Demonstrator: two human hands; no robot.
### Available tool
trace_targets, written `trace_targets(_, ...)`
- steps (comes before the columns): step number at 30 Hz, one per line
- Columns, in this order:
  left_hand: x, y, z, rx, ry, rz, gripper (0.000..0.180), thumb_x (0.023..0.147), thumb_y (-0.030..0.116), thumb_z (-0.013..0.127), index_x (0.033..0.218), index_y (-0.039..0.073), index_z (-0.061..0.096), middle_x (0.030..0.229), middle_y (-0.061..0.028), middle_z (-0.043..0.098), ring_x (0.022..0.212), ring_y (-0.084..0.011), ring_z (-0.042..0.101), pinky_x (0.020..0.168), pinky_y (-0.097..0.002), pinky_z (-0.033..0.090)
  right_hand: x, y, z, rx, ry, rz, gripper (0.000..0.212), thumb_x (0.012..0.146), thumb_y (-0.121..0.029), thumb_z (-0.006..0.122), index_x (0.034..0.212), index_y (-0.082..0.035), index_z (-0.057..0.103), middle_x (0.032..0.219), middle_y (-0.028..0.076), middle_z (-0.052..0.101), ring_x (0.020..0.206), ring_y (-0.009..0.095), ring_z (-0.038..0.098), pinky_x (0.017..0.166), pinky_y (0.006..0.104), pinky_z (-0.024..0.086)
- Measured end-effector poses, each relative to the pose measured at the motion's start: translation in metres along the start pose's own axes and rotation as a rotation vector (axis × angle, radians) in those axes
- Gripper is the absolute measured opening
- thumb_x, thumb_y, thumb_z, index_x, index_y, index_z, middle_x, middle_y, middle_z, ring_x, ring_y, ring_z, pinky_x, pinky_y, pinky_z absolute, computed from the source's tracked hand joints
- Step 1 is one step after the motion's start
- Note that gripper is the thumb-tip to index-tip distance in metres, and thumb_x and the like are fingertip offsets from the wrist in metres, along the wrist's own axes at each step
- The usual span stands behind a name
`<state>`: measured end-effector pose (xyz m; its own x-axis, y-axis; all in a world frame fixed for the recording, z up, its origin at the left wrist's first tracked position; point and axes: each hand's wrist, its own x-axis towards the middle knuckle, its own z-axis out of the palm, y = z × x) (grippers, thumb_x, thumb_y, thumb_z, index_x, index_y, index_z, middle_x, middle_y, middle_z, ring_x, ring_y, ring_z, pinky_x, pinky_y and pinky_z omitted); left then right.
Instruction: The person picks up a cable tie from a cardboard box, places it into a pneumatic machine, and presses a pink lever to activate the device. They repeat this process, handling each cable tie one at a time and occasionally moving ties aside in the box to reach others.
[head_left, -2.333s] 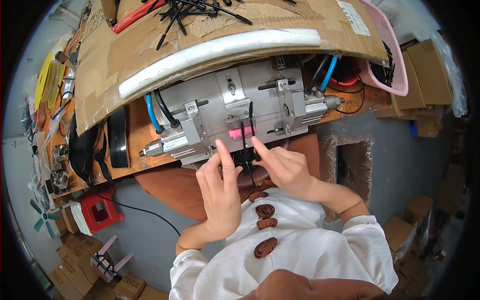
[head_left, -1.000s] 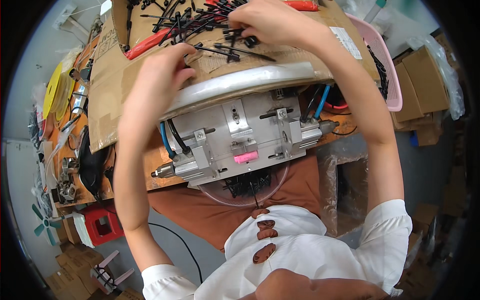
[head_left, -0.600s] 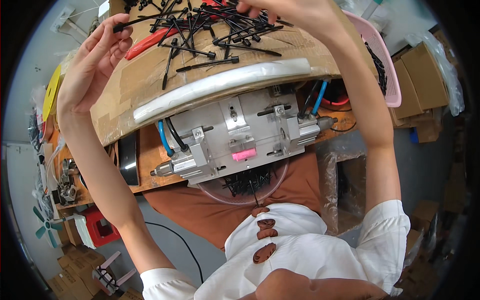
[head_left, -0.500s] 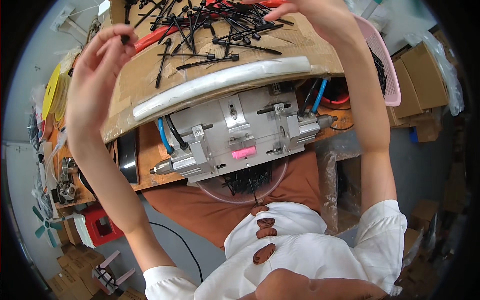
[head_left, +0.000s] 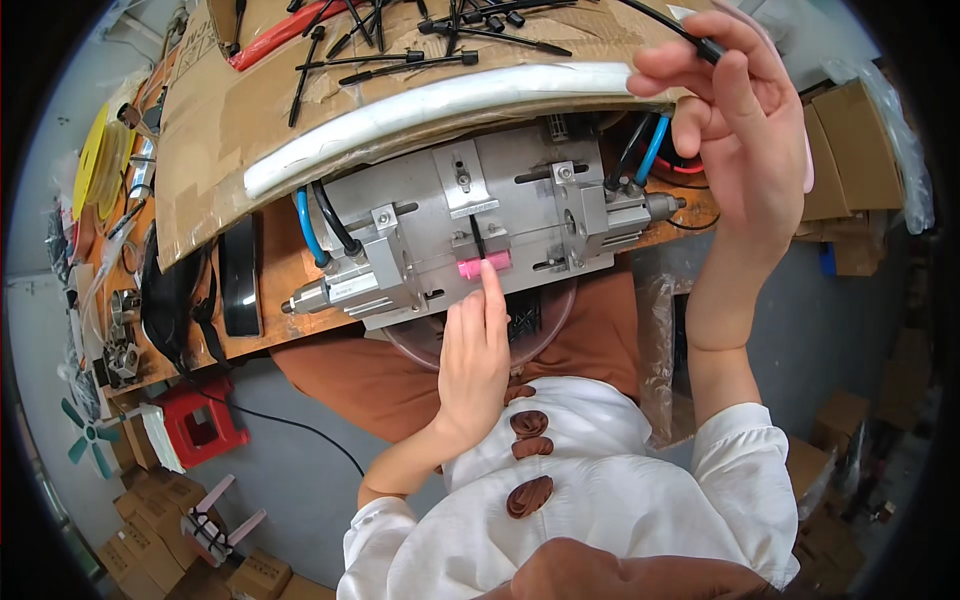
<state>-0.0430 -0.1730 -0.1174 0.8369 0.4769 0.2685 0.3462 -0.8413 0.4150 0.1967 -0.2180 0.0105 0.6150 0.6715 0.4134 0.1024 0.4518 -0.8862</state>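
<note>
A grey metal fixture [head_left: 500, 220] with blue air hoses and a pink block [head_left: 470, 268] sits at the bench's front edge. My left hand [head_left: 472, 350] rests below it, index fingertip touching the pink block beside a short black piece standing in the fixture's slot. My right hand [head_left: 745, 130] is raised at the upper right, thumb and fingers pinched on a black cable piece [head_left: 690, 38] with a thick sleeve end. Several more black cable pieces [head_left: 400, 40] lie on the cardboard sheet [head_left: 230, 130] above the fixture.
A white foam strip [head_left: 430, 105] edges the cardboard. Red-handled pliers [head_left: 280, 35] lie at its far side. Yellow tape rolls [head_left: 95, 160] and tools crowd the left bench. A red stool [head_left: 200, 430] and cardboard boxes stand on the floor.
My left hand came down from the cardboard to the pink block on the fixture. My right hand drew back from the pile, holding one black cable piece.
</note>
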Motion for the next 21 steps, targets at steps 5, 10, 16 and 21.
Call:
trace_targets(5,0.003,0.000,0.002,0.122,0.005,0.046,0.070,0.072,-0.008,0.055,0.139,-0.010,0.034,0.097,-0.0115,0.049,0.086,-0.0231,0.051,0.079,-0.0307,0.046,-0.010,-0.009,-0.018,-0.128,-0.254,-0.151,0.026,0.097,-0.019,0.054,0.114,0.001,0.052,0.103,0.021,0.064,0.090,0.025,0.065,0.057,0.0232,0.049)
trace_targets(10,0.001,-0.003,-0.001,0.093,-0.050,0.010,0.071,0.072,-0.007,0.057,0.139,-0.010,0.034,0.097,-0.0116,0.049,0.087,-0.0245,0.051,0.079,-0.0319,0.046,-0.056,0.004,0.010,-0.210,-0.090,-0.114,0.022,0.080,0.005,0.067,0.101,0.003,0.059,0.093,0.014,0.068,0.080,0.017,0.066,0.060,0.0241,0.052)
trace_targets(16,0.062,-0.027,-0.064,-0.055,0.129,0.147,0.053,0.074,-0.005,0.059,0.126,0.004,0.054,0.101,-0.0145,0.051,0.091,-0.0297,0.051,0.080,-0.0390,0.044,-0.134,0.058,0.029,-0.782,-0.289,-0.300,0.065,0.068,0.005,0.073,0.129,0.005,0.051,0.071,0.010,0.057,0.058,0.020,0.055,0.049,0.0300,0.044)
trace_targets(21,0.165,-0.083,-0.101,0.102,0.238,0.250,0.011,0.091,0.006,0.052,0.098,0.003,0.060,0.100,-0.0117,0.055,0.094,-0.0283,0.053,0.085,-0.0344,0.042,-0.159,0.089,0.044,-0.864,-0.383,-0.202,0.068,0.071,-0.001,0.072,0.133,0.004,0.047,0.060,0.005,0.048,0.052,0.017,0.049,0.047,0.0329,0.042)
